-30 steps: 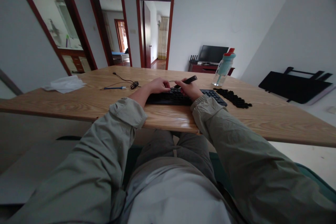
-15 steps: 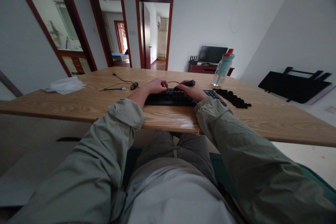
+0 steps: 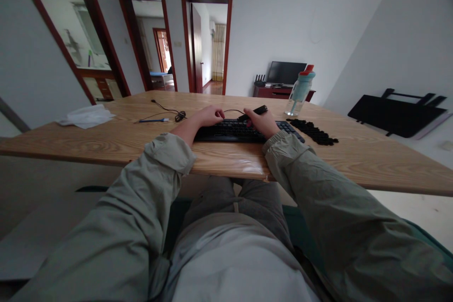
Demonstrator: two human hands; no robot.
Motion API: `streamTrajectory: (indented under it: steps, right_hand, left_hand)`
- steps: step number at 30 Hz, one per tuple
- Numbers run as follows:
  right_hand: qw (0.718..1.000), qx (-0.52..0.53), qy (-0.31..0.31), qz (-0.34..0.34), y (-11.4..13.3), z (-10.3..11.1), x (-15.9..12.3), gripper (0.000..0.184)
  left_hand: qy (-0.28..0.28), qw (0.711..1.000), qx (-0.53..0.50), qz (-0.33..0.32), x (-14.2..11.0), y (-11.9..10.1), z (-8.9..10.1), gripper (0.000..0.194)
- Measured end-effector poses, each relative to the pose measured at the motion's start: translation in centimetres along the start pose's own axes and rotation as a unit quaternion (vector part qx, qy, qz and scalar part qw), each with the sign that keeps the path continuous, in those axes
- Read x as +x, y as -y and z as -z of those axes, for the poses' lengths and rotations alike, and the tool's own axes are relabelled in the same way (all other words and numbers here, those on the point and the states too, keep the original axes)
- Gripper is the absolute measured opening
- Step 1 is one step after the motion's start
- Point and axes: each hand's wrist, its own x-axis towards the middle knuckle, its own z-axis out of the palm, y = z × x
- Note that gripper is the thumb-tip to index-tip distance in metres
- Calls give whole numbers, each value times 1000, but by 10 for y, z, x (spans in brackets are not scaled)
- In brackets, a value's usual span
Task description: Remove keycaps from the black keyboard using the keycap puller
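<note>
A black keyboard (image 3: 230,132) lies near the table's front edge, its number pad at the right. My left hand (image 3: 211,115) rests at its back left part, fingers curled against it. In my right hand (image 3: 264,123) is a black tool with a thick round handle (image 3: 261,110), held tilted over the right half of the keyboard. The tool's working end is mostly hidden by my fingers; a small reddish spot shows beneath them. Right of the keyboard lies a patch of small black pieces in rows (image 3: 313,132), which look like keycaps.
A clear water bottle (image 3: 300,94) with a red and teal lid stands behind the black pieces. To the left on the wooden table (image 3: 141,144) lie a thin blue-handled tool (image 3: 154,120), a coiled black cable (image 3: 180,115) and a crumpled white cloth or tissue (image 3: 87,116).
The black tool in my right hand has risen slightly and tilted, its handle end moving up and right. My left hand and the keyboard stay about where they were.
</note>
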Motion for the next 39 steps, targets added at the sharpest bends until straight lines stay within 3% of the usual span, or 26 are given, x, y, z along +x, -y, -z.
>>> streamTrajectory:
  steps: [5, 29, 35, 39]
  right_hand:
    - [998, 29, -29, -37, -3, -4, 3, 49]
    - [996, 14, -43, 73, -3, -8, -1, 62]
    - [992, 35, -71, 96, -2, -8, 1, 63]
    - [993, 28, -57, 98, -2, -8, 1, 63]
  left_hand:
    - [6, 1000, 24, -3, 2, 3, -2, 27]
    - [1, 1000, 20, -9, 4, 7, -3, 25]
    - [-39, 999, -16, -19, 1, 2, -3, 26]
    - [-79, 995, -42, -53, -1, -5, -3, 40]
